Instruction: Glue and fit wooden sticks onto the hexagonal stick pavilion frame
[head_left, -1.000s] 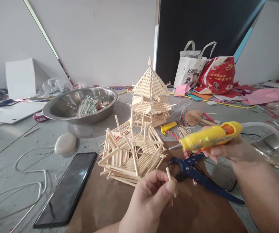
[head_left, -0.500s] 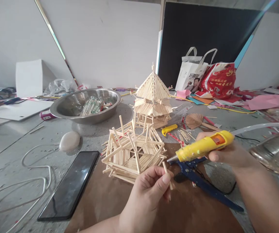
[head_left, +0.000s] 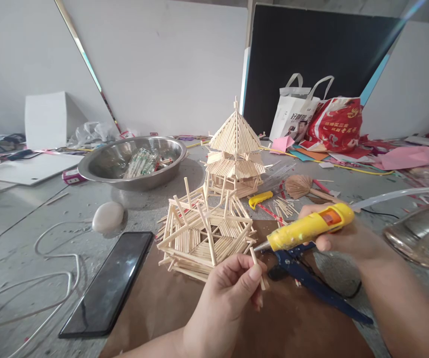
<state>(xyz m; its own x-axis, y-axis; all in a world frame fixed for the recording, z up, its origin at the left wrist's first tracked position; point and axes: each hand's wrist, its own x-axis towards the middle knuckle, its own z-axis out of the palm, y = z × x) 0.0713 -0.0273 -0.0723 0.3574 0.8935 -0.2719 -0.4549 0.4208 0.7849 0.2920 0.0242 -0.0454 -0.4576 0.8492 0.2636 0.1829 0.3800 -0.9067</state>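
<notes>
Between thumb and fingers, my left hand (head_left: 233,288) pinches a short wooden stick (head_left: 254,257), held upright with a slight tilt. My right hand (head_left: 343,236) is wrapped round a yellow hot glue gun (head_left: 307,227), a clear glue stick (head_left: 397,194) coming out of its back. The gun's metal nozzle meets the stick's upper end, or comes very near it. Just behind my left hand is an open frame of wooden sticks (head_left: 184,241). Farther back rises a stick pagoda (head_left: 235,134) with tiered roofs. Dark blue cutters (head_left: 311,278) lie below the gun.
A black phone (head_left: 106,286) and a white cable (head_left: 74,268) lie at left, near a whitish rounded object (head_left: 108,217). A steel basin (head_left: 98,174) holds wrapped sticks. A yellow-handled knife (head_left: 260,199), loose sticks (head_left: 286,207) and a glass jar (head_left: 421,236) are farther right.
My right hand has brought the glue gun a little left, so its nozzle now reaches the stick's top. My left hand has stayed almost still.
</notes>
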